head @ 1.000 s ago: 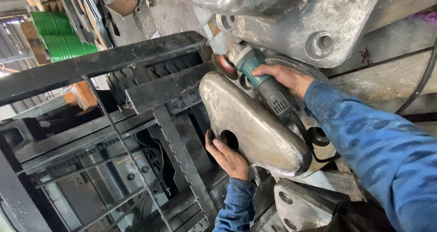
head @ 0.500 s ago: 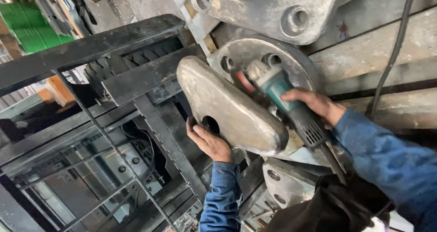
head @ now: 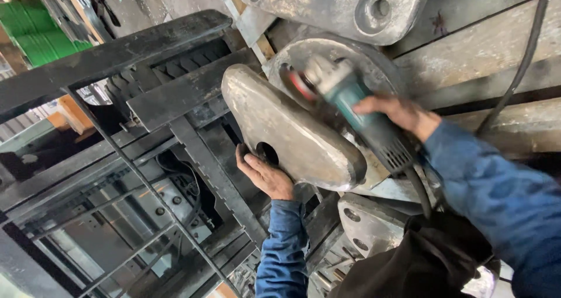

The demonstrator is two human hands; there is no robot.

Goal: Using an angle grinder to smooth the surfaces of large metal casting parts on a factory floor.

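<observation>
Since half a second ago my view has slid a little, so the plate (head: 292, 131) and both hands sit slightly lower and more to the right; the grip on each looks unchanged; the grinder (head: 345, 105) has tipped so its red disc (head: 299, 86) now sits just off the plate's upper edge, blurred, so I cannot tell if it touches.

My right hand (head: 397, 114) comes in from the right on a blue sleeve, wrist bent down, fingers wrapped tight round the teal grinder body; its black cable (head: 418, 187) trails down toward me.

My left hand (head: 266, 172) reaches up from the near edge, forearm almost vertical, palm against the plate's lower left rim; the fingers curl round the edge beside the round hole (head: 267, 152), gripping it.

That plate is a grey, rounded, tilted slab at centre frame, resting over a round steel flange (head: 374, 61); a larger casting (head: 345, 6) lies beyond; dark forklift forks (head: 117, 52) cross the left; green bundles (head: 35, 32) sit far left.
</observation>
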